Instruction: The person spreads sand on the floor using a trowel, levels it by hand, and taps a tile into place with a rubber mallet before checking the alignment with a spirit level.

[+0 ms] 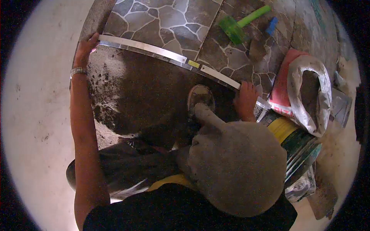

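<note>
single head cam, fisheye, looking steeply down from above the person's knee, close in. floor fills the centre, tiles toward 12 o'clock. dark vignette corners; edges probably distorted.

Straightedge spans the mortar bed end to end, blocking reach to the tiles. Foot sits mid-bed; bare mortar left of it is free. Right side is jammed: sack, bucket; mallet lies on the tiles.
</note>
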The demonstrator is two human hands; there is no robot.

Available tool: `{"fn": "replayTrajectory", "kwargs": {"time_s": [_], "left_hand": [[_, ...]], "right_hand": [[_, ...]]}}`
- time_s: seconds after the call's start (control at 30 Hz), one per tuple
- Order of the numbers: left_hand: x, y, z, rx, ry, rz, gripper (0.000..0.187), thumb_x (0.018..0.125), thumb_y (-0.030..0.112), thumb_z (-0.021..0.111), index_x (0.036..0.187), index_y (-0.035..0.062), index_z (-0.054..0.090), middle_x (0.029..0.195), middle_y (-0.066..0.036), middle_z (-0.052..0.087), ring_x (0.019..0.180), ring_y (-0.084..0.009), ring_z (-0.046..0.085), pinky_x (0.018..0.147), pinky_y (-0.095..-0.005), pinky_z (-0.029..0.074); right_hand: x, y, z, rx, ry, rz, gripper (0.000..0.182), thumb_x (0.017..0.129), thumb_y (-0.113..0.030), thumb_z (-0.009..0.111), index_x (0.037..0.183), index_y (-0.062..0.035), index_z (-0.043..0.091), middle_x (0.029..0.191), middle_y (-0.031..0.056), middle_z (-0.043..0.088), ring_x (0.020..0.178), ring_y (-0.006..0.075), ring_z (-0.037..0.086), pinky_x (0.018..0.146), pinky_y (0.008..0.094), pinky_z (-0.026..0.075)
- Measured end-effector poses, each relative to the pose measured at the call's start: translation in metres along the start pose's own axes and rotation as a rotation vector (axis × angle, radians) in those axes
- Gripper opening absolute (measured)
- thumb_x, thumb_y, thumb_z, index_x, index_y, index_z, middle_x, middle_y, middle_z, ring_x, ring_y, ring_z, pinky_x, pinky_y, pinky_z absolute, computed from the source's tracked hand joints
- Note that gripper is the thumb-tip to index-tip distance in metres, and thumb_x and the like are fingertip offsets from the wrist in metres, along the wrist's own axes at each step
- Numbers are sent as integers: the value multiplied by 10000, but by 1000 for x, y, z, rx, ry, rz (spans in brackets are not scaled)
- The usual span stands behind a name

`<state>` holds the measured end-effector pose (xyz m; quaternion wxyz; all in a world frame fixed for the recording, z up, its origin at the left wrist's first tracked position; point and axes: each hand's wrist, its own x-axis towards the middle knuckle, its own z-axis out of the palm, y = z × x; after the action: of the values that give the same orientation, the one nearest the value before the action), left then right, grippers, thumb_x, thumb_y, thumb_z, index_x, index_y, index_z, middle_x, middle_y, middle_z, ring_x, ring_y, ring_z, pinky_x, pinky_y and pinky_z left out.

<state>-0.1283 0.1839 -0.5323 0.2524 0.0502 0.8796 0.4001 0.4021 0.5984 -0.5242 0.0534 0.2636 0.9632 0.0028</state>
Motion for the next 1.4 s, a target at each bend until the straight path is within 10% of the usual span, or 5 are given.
{"fn": "replayTrajectory", "kwargs": {"time_s": [0.37, 1.4], "left_hand": [[1, -9, -1, -102, 0, -10, 507, 904, 484, 713, 1194, 67, 698, 929, 30, 691, 791, -72, 623, 677, -222, 458], [-11, 5, 2, -89, 57, -63, 550, 835, 545, 755, 1073, 50, 732, 960, -7, 702, 845, -90, 618, 739, -258, 454]], "right_hand": [[-1, -1, -1, 32, -15, 14, 675, 600, -112, 825, 1202, -72, 521, 1172, 152, 556, 1085, 367, 547, 905, 492, 410], [2, 4, 6, -41, -43, 22, 397, 771, -90, 674, 1154, -73, 570, 1103, 141, 585, 1053, 364, 584, 852, 518, 443]]}}
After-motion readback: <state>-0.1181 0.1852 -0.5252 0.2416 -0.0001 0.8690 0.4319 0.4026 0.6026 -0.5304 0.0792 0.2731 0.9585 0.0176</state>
